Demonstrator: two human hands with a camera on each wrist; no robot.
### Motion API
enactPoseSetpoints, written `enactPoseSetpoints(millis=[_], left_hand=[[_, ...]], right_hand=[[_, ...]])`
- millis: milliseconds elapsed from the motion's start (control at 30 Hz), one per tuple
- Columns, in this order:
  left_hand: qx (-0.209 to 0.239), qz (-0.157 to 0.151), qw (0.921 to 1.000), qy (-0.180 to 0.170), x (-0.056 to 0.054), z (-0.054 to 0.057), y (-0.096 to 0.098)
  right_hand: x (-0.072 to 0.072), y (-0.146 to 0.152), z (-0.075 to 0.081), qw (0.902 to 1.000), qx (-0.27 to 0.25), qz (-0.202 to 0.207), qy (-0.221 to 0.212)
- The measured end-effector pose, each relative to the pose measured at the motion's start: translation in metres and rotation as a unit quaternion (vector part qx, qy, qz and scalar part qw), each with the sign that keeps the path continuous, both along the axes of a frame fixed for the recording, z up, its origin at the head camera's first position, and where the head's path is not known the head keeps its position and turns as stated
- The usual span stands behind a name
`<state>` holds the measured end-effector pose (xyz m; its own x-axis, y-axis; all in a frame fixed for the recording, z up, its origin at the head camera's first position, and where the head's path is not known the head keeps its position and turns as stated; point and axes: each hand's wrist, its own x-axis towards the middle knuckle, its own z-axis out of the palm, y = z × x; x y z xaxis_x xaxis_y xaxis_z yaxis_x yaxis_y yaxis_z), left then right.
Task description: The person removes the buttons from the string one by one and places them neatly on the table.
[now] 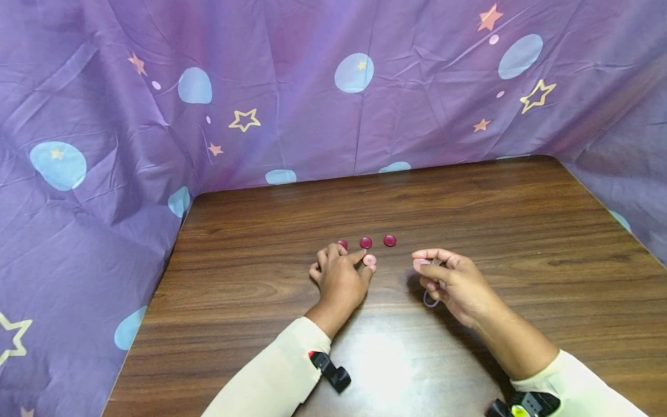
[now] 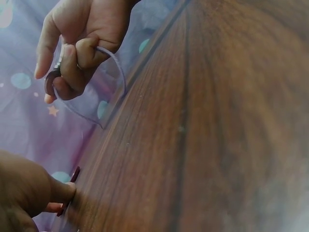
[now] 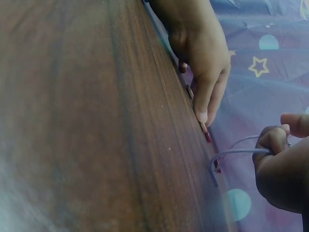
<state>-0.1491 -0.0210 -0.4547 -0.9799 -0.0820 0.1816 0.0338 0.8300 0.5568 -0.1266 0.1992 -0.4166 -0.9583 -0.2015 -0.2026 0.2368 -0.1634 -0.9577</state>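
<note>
On the table, my left hand (image 1: 341, 275) pinches a light pink button (image 1: 369, 260) between thumb and index finger. Just beyond it lies a row of dark magenta buttons, one at the right end (image 1: 390, 240), one in the middle (image 1: 366, 242), and one at the left (image 1: 342, 244), partly covered by my fingers. My right hand (image 1: 458, 284), raised over the table to the right, holds a pink button (image 1: 421, 264) between thumb and fingers. A loop of purple cord (image 1: 430, 300) hangs from its curled fingers. In the left wrist view several stacked discs (image 2: 57, 67) show edge-on in that grip.
The brown wooden table (image 1: 260, 359) reaches back to a purple curtain (image 1: 302, 87) with stars and blue spots, which also closes off the left and right sides. Black straps with cameras (image 1: 330, 372) sit on both sleeved wrists.
</note>
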Motion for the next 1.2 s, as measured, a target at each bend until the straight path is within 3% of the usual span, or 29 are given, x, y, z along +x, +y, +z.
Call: enactPoseSetpoints(millis=[267,767,1200], left_hand=[[0.014,-0.003,0.9997,0.018,0.003,0.000,-0.003],[0.028,-0.020,0.9993,0.016,0.006,0.004,-0.010],[0.050,-0.016,0.9971,0.055,0.010,0.008,-0.013]], right_hand=[[-0.001,0.000,-0.001,0.9999,0.011,0.001,-0.006],[-0.002,-0.001,-0.003,0.9998,0.014,-0.013,-0.003],[-0.001,-0.001,-0.002,0.9998,0.009,-0.012,0.013]])
